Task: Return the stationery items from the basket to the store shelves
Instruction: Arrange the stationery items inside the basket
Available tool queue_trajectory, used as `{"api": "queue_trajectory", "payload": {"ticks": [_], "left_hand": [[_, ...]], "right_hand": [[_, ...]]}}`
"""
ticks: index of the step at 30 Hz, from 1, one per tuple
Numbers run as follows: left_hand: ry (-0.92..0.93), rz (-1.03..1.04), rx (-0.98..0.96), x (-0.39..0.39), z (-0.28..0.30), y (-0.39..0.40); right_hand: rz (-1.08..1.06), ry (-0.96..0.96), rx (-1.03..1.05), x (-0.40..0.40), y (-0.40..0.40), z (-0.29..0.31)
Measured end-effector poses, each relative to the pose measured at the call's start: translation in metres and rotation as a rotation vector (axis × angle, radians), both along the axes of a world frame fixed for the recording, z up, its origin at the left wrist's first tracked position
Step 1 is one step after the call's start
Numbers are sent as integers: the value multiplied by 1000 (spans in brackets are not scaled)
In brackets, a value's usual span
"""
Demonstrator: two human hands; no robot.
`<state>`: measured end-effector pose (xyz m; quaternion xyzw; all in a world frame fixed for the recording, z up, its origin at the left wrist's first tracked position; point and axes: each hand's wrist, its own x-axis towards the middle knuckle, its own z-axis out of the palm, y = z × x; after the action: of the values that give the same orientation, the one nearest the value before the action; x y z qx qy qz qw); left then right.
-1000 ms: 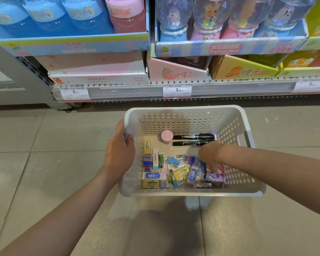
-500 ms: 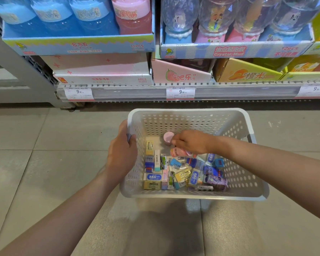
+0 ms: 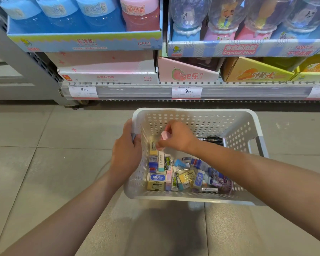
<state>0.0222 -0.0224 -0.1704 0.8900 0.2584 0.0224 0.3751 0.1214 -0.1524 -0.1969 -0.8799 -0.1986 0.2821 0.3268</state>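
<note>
The left hand (image 3: 127,154) is gripping the white basket (image 3: 196,112) by its left rim. Inside it, the right hand (image 3: 177,136) is pinching a small pink round item (image 3: 164,135) above the boxed erasers (image 3: 174,174).

floor (image 3: 44,182): laid in large beige tiles, grey grout | shelf edge (image 3: 229,89): fitted with price tags (image 3: 186,91) | display boxes (image 3: 85,41): stacked above | upright (image 3: 22,58): grey, perforated

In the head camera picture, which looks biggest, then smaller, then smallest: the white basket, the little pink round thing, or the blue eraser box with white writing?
1. white basket
2. blue eraser box
3. pink round thing, partly hidden by the right hand that pinches it
</note>
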Motion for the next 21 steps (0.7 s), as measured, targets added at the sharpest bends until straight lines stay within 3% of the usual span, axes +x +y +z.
{"api": "queue_trajectory", "payload": {"ticks": [6,11,21], "left_hand": [[-4,-3,-5,-1,2,-1],[-8,10,-20,0,-1,0],[-16,8,-14,0,-4,-1]], "right_hand": [[249,-409,69,-13,-3,-25],[359,-696,-20,-5,2,-40],[484,-810,-159,0,4,-64]]}}
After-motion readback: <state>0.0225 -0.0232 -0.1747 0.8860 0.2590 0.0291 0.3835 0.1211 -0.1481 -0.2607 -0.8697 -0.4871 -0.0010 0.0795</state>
